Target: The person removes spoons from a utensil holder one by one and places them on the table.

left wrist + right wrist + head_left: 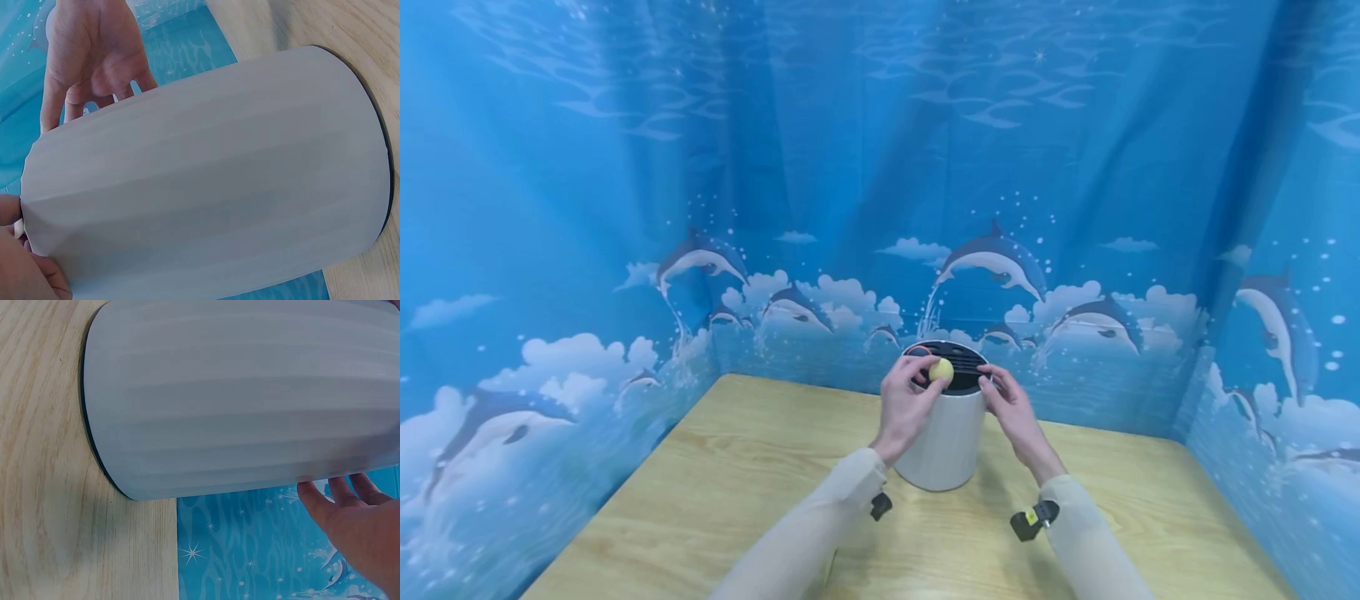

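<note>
A white ribbed cylindrical holder (942, 442) with a black slotted top stands upright on the table. Over the left part of its top, my left hand (906, 404) pinches a pale yellow round object (942, 372) between thumb and fingers; the exact kind cannot be made out. An orange-red curved edge (917, 350) shows behind those fingers at the rim. My right hand (1013, 408) rests its fingertips at the holder's right rim. In the right wrist view, the right hand's fingers (315, 503) touch the holder's side. The holder hides most of the left hand (25, 269) in the left wrist view.
The wood-grain table (760, 467) extends around the holder. Behind it and on both sides hangs a blue curtain (850, 167) printed with dolphins and clouds. Small black devices (1034, 521) are strapped at both wrists.
</note>
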The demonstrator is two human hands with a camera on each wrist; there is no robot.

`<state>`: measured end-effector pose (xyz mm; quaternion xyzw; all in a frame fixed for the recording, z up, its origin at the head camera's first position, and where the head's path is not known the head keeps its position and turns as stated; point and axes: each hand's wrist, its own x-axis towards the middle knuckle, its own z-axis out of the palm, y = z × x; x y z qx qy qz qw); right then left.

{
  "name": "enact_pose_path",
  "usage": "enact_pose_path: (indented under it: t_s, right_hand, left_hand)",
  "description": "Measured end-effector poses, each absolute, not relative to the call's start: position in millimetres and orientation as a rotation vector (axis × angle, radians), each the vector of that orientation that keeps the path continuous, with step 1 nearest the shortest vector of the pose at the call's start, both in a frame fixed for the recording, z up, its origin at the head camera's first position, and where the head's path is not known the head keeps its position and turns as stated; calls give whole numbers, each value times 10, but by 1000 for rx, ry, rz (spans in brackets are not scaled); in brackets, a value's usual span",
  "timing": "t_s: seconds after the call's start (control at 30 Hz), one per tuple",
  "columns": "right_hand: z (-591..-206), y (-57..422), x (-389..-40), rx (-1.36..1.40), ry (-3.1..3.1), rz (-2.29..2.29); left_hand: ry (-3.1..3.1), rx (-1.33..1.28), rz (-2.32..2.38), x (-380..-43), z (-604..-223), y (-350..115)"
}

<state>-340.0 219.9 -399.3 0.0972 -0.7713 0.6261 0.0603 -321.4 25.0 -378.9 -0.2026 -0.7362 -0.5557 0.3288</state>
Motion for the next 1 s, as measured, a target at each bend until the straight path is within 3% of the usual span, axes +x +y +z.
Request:
enact_pose_path:
  t_s: [1.0]
  right_hand:
    - [-3987, 2186, -3384, 260, -2350, 1914]
  left_hand:
    - [-1790, -730, -1493, -3163, -3575, 134]
